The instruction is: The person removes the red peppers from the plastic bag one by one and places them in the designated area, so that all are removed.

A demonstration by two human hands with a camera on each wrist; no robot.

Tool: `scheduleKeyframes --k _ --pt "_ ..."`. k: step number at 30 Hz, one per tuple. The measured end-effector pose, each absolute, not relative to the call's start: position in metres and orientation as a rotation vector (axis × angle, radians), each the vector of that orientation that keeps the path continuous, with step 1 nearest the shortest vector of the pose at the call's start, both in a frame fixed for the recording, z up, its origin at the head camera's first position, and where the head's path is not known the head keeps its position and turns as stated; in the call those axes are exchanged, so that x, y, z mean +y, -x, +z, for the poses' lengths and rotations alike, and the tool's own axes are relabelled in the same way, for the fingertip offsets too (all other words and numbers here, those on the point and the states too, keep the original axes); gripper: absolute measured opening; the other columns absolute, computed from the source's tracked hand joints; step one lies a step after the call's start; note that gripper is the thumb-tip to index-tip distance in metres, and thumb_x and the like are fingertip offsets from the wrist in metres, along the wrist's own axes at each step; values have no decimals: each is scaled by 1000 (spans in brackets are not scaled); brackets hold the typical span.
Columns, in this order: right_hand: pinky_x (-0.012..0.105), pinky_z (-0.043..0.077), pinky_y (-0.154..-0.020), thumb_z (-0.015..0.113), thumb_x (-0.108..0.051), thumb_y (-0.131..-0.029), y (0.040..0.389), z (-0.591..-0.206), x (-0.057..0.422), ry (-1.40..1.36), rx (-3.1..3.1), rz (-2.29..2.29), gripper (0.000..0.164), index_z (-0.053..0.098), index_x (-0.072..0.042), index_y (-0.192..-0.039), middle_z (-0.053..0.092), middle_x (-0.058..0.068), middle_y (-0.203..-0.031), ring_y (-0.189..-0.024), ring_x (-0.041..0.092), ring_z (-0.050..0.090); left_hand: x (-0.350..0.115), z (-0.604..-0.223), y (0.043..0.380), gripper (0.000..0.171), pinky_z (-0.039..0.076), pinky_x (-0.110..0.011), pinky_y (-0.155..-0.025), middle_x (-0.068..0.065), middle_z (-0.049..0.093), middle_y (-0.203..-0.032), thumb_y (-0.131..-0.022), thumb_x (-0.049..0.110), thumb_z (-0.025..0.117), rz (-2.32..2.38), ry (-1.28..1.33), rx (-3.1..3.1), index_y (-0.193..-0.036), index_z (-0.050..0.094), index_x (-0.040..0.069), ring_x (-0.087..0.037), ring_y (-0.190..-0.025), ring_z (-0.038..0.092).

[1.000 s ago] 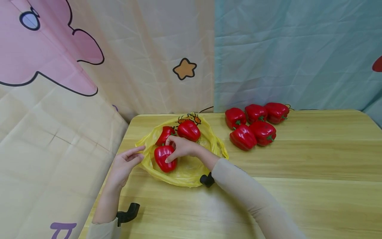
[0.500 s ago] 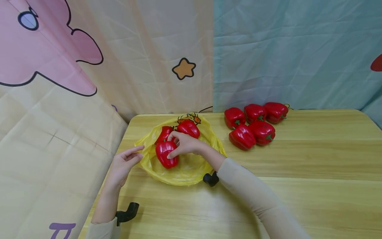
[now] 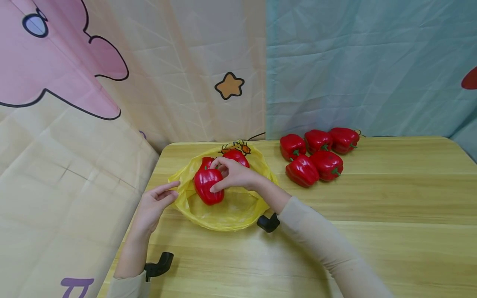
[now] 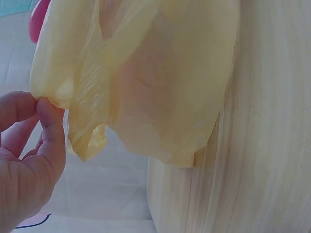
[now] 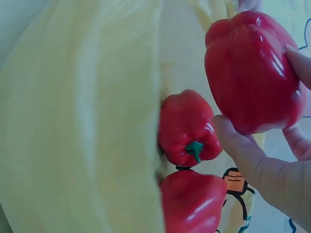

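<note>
A yellow plastic bag lies with its mouth spread on the wooden table. My left hand pinches the bag's left rim between thumb and fingertips, as the left wrist view shows. My right hand grips a red bell pepper over the bag's mouth, thumb on one side and fingers on the other. In the right wrist view, two more red peppers lie inside the bag: one with a green stem and another below it. The held pepper partly hides them in the head view.
Several red bell peppers sit in a cluster at the back of the table, right of the bag. Printed curtains hang right behind the table's back edge, and a cloth wall stands on the left.
My right hand has raised the gripped pepper from inside the bag, moving it slightly away from me. The bag's right side has drawn in a little. My left hand stays in place.
</note>
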State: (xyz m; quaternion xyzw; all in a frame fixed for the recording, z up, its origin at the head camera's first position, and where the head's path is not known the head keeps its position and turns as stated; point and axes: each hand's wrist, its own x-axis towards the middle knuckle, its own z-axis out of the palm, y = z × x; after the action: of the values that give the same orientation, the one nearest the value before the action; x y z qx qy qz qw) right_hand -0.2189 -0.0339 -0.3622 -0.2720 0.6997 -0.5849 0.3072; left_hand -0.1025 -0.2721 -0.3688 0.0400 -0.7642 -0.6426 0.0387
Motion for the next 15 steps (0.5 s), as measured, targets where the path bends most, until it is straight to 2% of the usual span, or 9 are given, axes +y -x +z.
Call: scheduleKeyframes --k 2,15 --pt "37 55 -73 78 -8 -72 219 -360 -32 701 1831 -1570 45 50 -11 -107 50 13 -115 -105 30 51 -272 -369 103 37 50 -15 -72 5 63 -90 -89 -1 59 -1972 -121 -2341 -121 50 -18 -5 -82 58" --pt "39 55 -74 74 -3 -73 217 -348 -18 691 1786 -1669 48 48 -8 -112 47 15 -116 -102 30 52 -272 -368 102 35 50 -15 -72 4 64 -87 -89 -3 59 -1987 -116 -2321 -120 51 -18 -5 -82 59"
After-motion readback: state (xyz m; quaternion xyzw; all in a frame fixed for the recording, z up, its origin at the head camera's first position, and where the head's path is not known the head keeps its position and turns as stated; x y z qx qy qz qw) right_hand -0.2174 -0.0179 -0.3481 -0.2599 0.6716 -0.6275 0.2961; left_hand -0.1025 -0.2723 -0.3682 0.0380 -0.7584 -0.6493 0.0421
